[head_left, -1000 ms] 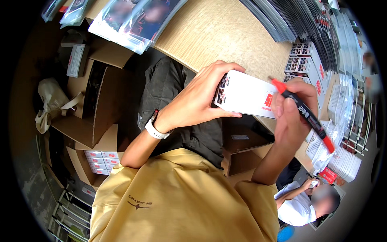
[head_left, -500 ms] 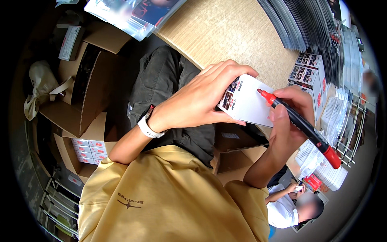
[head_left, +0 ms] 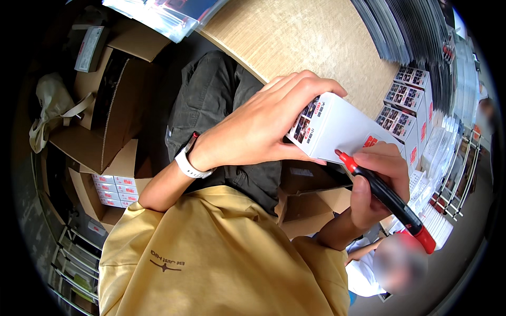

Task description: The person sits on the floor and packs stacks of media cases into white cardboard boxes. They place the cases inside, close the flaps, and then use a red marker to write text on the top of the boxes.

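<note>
My left hand [head_left: 263, 124] grips a long white cardboard box [head_left: 345, 126] by its near end, thumb below and fingers over the top. Small pictures and red and black print cover that end; a red print shows on the white side. In my right hand [head_left: 382, 184] is a black marker pen [head_left: 387, 194] with a red tip section and red end. Its tip is at the lower edge of the box's white side; whether it touches cannot be made out. The box is held above my lap, by the table edge.
Similar boxes [head_left: 403, 100] stand in a row on the wooden table [head_left: 295, 42], beside a tall stack of dark flat sleeves [head_left: 406, 31]. Open cartons [head_left: 100, 121] sit at left, one with small white boxes [head_left: 115, 189]. Another person [head_left: 363, 274] is at lower right.
The marker tip has moved down, from the middle of the box's side to its lower edge. The box has turned so more of its white side and red print show.
</note>
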### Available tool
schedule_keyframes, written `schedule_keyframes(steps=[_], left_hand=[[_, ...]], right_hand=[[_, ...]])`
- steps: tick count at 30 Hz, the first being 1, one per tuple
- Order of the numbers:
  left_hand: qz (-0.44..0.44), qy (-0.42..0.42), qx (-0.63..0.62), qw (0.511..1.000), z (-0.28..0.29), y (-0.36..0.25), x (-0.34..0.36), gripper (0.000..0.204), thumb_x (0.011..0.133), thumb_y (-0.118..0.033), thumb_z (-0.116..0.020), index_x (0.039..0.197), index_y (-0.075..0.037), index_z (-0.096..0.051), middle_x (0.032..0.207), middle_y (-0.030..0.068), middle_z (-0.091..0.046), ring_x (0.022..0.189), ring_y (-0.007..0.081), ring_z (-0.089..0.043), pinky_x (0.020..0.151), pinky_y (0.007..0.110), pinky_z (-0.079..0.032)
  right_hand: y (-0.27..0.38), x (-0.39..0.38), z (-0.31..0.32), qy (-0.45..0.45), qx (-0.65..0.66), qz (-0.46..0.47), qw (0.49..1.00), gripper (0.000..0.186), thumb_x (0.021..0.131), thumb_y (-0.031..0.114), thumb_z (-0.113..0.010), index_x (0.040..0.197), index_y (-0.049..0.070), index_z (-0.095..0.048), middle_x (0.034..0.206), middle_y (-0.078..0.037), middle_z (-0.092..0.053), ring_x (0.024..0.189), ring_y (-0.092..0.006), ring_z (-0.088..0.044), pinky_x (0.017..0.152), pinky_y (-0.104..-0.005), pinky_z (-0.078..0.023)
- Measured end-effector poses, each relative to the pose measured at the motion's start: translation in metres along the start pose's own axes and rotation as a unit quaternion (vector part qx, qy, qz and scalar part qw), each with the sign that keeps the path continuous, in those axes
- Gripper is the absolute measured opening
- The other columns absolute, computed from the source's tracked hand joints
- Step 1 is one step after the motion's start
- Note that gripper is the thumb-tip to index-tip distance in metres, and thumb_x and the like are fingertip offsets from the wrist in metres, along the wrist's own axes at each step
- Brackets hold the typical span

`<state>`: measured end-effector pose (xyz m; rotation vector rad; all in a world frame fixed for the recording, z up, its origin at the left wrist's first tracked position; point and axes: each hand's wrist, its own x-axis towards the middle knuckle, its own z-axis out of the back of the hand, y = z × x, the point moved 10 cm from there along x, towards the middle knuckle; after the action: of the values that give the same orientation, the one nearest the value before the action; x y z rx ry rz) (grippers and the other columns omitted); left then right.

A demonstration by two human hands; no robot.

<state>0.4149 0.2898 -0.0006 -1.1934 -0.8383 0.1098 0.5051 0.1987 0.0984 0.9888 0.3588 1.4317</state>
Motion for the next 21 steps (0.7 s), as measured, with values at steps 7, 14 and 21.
schedule_keyframes(steps=[7,14,21], left_hand=[[0.003,-0.001,0.006,1.000,0.003,0.000,0.002,0.089,0.072,-0.029,-0.094,0.143,-0.004,-0.046,0.135,0.0128,-0.060,0.122,0.0307,-0.059,0.105,0.041,-0.046],[-0.002,0.001,0.008,1.000,0.001,-0.001,0.004,0.093,0.069,-0.029,-0.096,0.143,-0.003,-0.045,0.135,0.0151,-0.060,0.122,0.0314,-0.059,0.105,0.042,-0.046],[-0.004,0.008,-0.005,1.000,-0.005,0.004,0.006,0.097,0.069,-0.029,-0.097,0.144,-0.004,-0.040,0.136,0.0182,-0.059,0.124,0.0329,-0.059,0.105,0.044,-0.046]], right_hand=[[0.003,0.003,0.001,-0.030,-0.014,0.025,0.999,0.019,0.078,0.004,-0.072,0.096,-0.001,-0.070,0.080,-0.011,-0.070,0.065,-0.0211,-0.062,0.062,-0.0316,-0.048],[-0.005,0.000,0.011,-0.055,-0.010,0.012,0.998,0.016,0.078,0.004,-0.072,0.093,-0.001,-0.069,0.079,-0.012,-0.068,0.064,-0.0211,-0.060,0.064,-0.0298,-0.048],[-0.011,0.000,0.016,-0.046,-0.011,0.018,0.999,0.017,0.076,0.002,-0.070,0.093,-0.001,-0.068,0.074,-0.011,-0.066,0.062,-0.0203,-0.057,0.062,-0.0307,-0.047]])
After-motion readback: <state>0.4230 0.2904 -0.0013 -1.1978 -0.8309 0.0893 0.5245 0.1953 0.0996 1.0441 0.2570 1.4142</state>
